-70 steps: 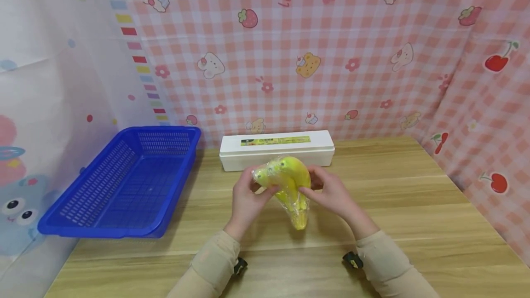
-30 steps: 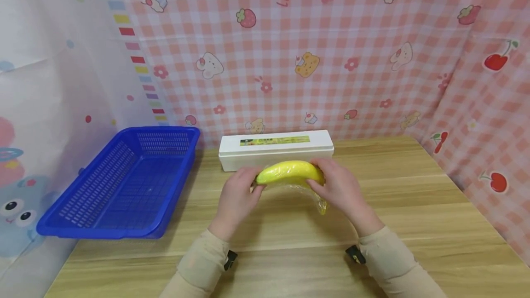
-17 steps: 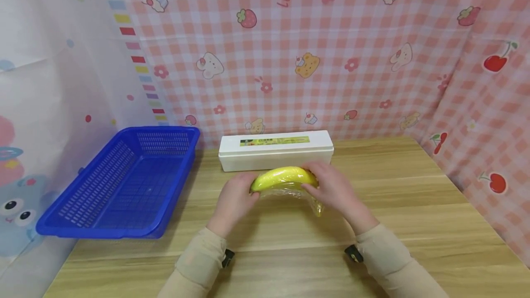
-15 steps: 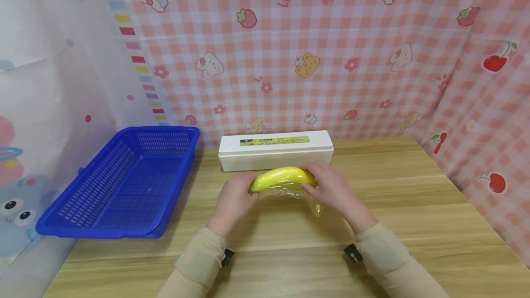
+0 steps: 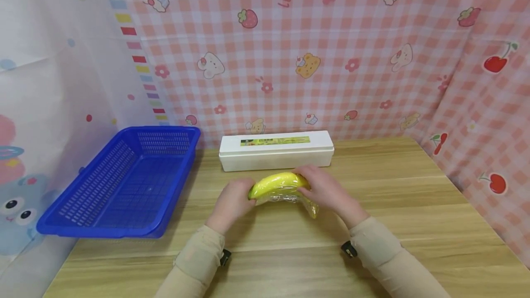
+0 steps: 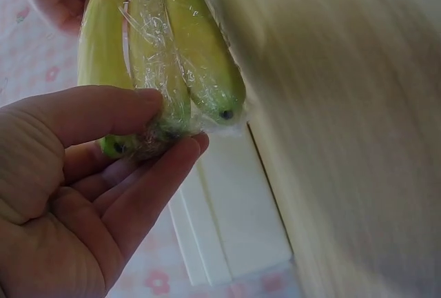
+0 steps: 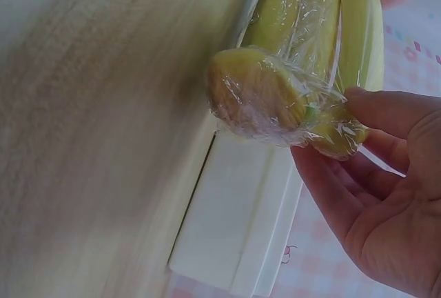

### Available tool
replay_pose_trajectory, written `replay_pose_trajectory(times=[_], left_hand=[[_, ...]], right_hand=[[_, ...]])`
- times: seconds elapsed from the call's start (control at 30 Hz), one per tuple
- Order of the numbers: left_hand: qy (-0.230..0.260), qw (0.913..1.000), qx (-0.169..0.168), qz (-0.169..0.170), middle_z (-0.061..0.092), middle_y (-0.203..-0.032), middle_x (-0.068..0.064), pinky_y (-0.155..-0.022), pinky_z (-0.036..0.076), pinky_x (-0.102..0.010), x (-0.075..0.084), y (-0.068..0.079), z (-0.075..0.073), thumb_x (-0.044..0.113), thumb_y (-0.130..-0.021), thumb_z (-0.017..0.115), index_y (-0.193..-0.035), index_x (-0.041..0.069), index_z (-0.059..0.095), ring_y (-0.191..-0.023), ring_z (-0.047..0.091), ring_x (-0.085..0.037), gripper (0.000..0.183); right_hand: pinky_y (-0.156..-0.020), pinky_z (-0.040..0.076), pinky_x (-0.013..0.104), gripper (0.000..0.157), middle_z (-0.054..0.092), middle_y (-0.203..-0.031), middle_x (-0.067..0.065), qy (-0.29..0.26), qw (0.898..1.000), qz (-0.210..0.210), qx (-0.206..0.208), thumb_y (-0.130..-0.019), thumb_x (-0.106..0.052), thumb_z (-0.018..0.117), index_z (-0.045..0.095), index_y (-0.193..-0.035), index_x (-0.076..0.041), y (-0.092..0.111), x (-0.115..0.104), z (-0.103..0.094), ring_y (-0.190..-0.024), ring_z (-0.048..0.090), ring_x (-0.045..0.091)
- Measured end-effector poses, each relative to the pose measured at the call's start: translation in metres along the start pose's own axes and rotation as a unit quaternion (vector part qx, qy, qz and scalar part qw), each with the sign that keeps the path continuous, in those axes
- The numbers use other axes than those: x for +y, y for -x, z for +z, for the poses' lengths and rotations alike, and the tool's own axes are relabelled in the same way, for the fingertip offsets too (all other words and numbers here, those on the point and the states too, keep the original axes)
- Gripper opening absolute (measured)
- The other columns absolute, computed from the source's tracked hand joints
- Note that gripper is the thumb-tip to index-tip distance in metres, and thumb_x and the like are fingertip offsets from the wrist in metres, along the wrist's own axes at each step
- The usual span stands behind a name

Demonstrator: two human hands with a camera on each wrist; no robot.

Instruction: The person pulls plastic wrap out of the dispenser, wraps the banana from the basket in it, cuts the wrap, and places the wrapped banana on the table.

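Note:
A bunch of bananas (image 5: 278, 185) wrapped in clear cling film is held up sideways in front of me, just nearer than the white box. My left hand (image 5: 232, 202) pinches the tip end between thumb and fingers. At the stem end, my right hand (image 5: 326, 193) grips the bunch, thumb on the near side. Three bananas (image 6: 200, 43) side by side with dark tips show in the left wrist view, under wrinkled film. In the right wrist view, the film-covered stem (image 7: 258, 98) points toward the camera beside the right thumb.
A long white box (image 5: 276, 161) with a yellow-green label lies at the back of the wooden table (image 5: 285, 266). To the left stands a blue plastic basket (image 5: 145, 187) with meshed sides. Patterned cloth (image 5: 269, 45) hangs behind and along both sides.
The bunch was tilted with its stem toward me; it has been turned sideways, its curved back facing up. Both hands have since come slightly lower and nearer with it.

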State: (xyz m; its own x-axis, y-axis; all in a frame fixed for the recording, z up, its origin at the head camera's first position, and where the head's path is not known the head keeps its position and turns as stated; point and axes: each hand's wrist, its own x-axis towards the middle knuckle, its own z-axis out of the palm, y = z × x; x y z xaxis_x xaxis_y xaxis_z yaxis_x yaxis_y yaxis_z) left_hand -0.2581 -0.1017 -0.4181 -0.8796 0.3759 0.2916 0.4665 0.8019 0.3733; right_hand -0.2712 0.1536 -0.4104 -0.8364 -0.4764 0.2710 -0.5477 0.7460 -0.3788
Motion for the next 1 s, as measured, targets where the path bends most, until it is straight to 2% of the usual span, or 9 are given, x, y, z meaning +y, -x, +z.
replay_pose_trajectory(times=[0.2,0.53,0.67,0.77,0.9,1.0], left_hand=[[0.000,0.9995,-0.028,-0.014,0.057,-0.070,0.003,-0.066,0.051,-0.037,-0.001,0.001,0.002,-0.003,-0.070,0.078,-0.079,0.010,0.061,-0.065,0.053,-0.016,0.024],[0.007,0.9982,-0.057,-0.017,0.055,-0.071,0.005,-0.065,0.049,-0.036,-0.001,0.003,0.003,0.003,-0.070,0.082,-0.081,0.011,0.060,-0.065,0.052,-0.015,0.026],[0.010,0.9967,-0.074,-0.030,0.060,-0.077,0.005,-0.068,0.051,-0.036,-0.001,0.005,0.000,0.013,-0.073,0.085,-0.092,0.009,0.064,-0.069,0.055,-0.014,0.028],[0.013,0.9952,-0.086,-0.045,0.063,-0.083,0.002,-0.070,0.052,-0.038,-0.001,0.007,-0.003,0.022,-0.076,0.085,-0.104,0.007,0.065,-0.074,0.059,-0.017,0.037],[0.017,0.9938,-0.090,-0.064,0.068,-0.112,-0.013,-0.088,0.052,-0.048,-0.004,0.009,-0.010,0.029,-0.079,0.083,-0.126,0.001,0.060,-0.100,0.065,-0.031,0.059],[0.019,0.9949,-0.076,-0.063,0.058,-0.134,-0.021,-0.103,0.043,-0.052,-0.006,0.011,-0.015,0.033,-0.081,0.081,-0.136,-0.003,0.053,-0.121,0.056,-0.038,0.072]], right_hand=[[-0.100,0.046,0.049,0.046,0.062,-0.123,0.015,0.000,1.000,0.003,-0.013,-0.087,-0.010,0.075,0.059,-0.129,-0.003,-0.001,0.000,0.002,-0.114,0.059,0.033],[-0.098,0.047,0.049,0.048,0.063,-0.121,0.014,-0.004,1.000,-0.003,-0.009,-0.085,-0.010,0.077,0.060,-0.129,-0.003,0.001,0.001,0.001,-0.111,0.060,0.032],[-0.099,0.046,0.049,0.049,0.062,-0.124,0.013,-0.012,1.000,-0.005,-0.011,-0.087,-0.015,0.076,0.059,-0.131,-0.004,0.003,0.003,0.000,-0.113,0.059,0.032],[-0.097,0.048,0.049,0.049,0.062,-0.125,0.014,-0.021,1.000,-0.010,-0.007,-0.088,-0.017,0.075,0.058,-0.132,-0.003,0.006,0.005,-0.003,-0.111,0.060,0.031],[-0.096,0.048,0.050,0.050,0.062,-0.126,0.016,-0.019,1.000,-0.015,0.012,-0.090,-0.019,0.074,0.057,-0.133,0.000,0.014,0.009,-0.011,-0.112,0.060,0.033],[-0.101,0.045,0.053,0.049,0.060,-0.129,0.019,0.000,0.999,-0.018,0.039,-0.092,-0.020,0.071,0.056,-0.134,0.000,0.020,0.012,-0.018,-0.118,0.057,0.037]])
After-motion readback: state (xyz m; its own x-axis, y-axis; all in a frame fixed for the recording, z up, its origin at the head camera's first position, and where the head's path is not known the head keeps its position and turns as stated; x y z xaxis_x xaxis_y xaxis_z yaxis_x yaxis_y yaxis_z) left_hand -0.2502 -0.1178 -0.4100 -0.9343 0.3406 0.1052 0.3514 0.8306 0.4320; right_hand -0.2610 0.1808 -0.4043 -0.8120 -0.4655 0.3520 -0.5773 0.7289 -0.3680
